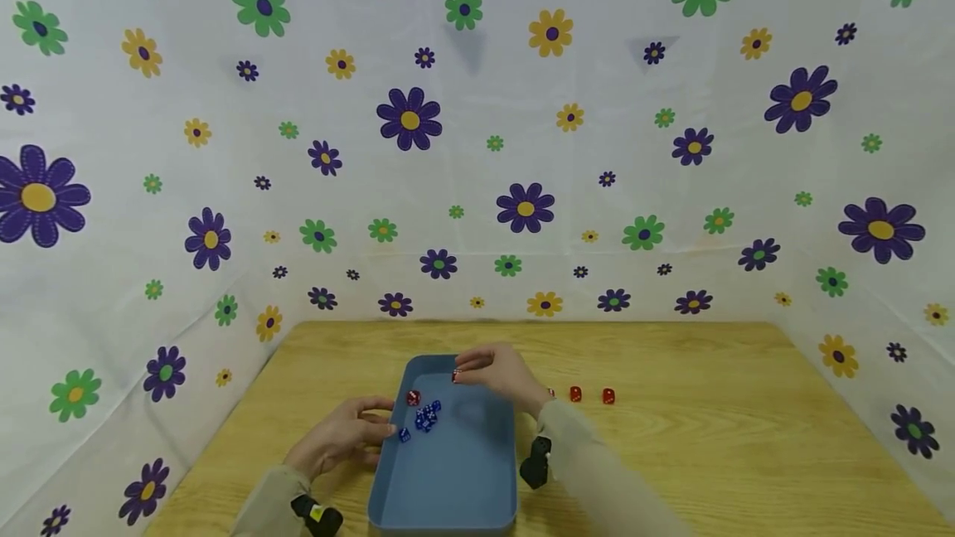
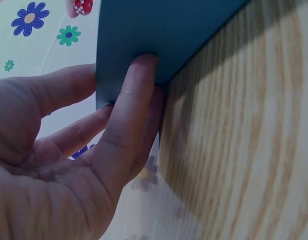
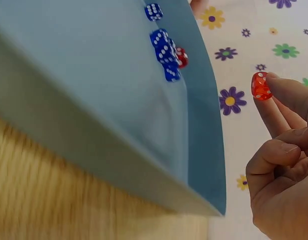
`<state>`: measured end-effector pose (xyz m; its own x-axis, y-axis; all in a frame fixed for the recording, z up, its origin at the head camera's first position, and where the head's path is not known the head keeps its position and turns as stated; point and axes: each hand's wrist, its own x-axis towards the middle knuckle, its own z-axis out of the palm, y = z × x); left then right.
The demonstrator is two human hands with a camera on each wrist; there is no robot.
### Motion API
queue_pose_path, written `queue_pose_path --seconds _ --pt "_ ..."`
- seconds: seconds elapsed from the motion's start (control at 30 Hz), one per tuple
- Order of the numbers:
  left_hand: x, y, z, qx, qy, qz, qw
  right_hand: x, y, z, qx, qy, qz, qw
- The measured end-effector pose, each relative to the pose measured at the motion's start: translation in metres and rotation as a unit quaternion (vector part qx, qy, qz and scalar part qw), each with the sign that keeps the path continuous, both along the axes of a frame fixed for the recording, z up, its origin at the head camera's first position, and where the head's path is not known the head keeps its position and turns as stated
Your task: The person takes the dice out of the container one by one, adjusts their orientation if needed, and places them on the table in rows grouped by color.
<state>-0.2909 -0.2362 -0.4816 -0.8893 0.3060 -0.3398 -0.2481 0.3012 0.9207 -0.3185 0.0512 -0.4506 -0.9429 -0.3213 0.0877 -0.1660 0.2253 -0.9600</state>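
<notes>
My right hand [image 1: 496, 371] pinches a red die [image 3: 261, 86] between thumb and fingertips, above the far right part of a blue tray [image 1: 448, 487]. My left hand [image 1: 346, 433] holds the tray's left wall, with its thumb at the rim and fingers against the outer side [image 2: 129, 30]. Inside the tray, near its far left side, several blue dice [image 1: 427, 418] lie in a cluster. One blue die [image 1: 404, 435] sits apart by the left wall. Another red die [image 1: 414, 397] rests beyond the cluster.
On the wooden table [image 1: 694, 437], right of the tray, are a red die [image 1: 575, 394] and another red die [image 1: 608, 396]. A third is partly hidden behind my right wrist. A flowered white cloth [image 1: 477, 172] hangs around the table's back and sides.
</notes>
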Motion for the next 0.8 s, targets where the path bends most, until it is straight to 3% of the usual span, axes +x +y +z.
queue_pose_path --seconds 0.37,0.8 --pt "0.002 0.0 0.002 -0.003 -0.002 -0.002 1.0 -0.003 0.044 -0.003 0.017 0.002 -0.035 0.999" --pt "0.001 0.002 0.005 -0.008 0.0 0.001 1.0 -0.003 0.115 -0.01 0.038 -0.031 -0.11 0.993"
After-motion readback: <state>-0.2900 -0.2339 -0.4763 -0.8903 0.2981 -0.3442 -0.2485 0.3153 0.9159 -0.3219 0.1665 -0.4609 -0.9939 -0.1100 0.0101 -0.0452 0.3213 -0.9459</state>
